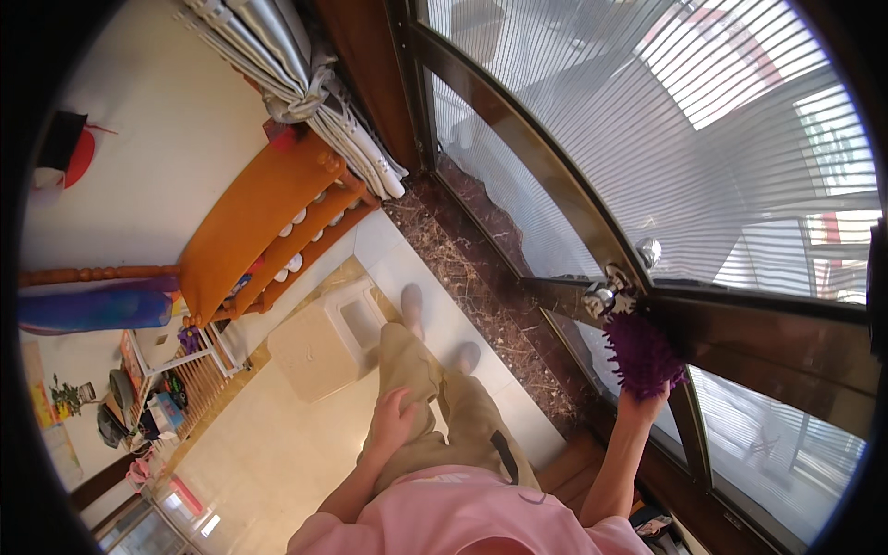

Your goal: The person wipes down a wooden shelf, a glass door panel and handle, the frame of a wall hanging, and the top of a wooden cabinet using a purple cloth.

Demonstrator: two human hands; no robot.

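A purple chenille cleaning mitt [642, 355] covers most of my right hand [645, 402]; only the wrist and the edge of the hand show below it. The mitt lies against the dark frame of a glass door [756, 347], just below a shiny metal door knob [598, 300]. How the fingers inside the mitt are placed is hidden. My left hand [397, 418] rests by my left thigh with nothing in it, its fingers loosely apart.
A wooden shoe rack [257, 229] stands at the left beside a tied grey curtain [305, 90]. A beige plastic step stool [326, 340] is on the tiled floor near my feet. A dark marble threshold [472, 270] runs along the door. Ribbed glass panes fill the door.
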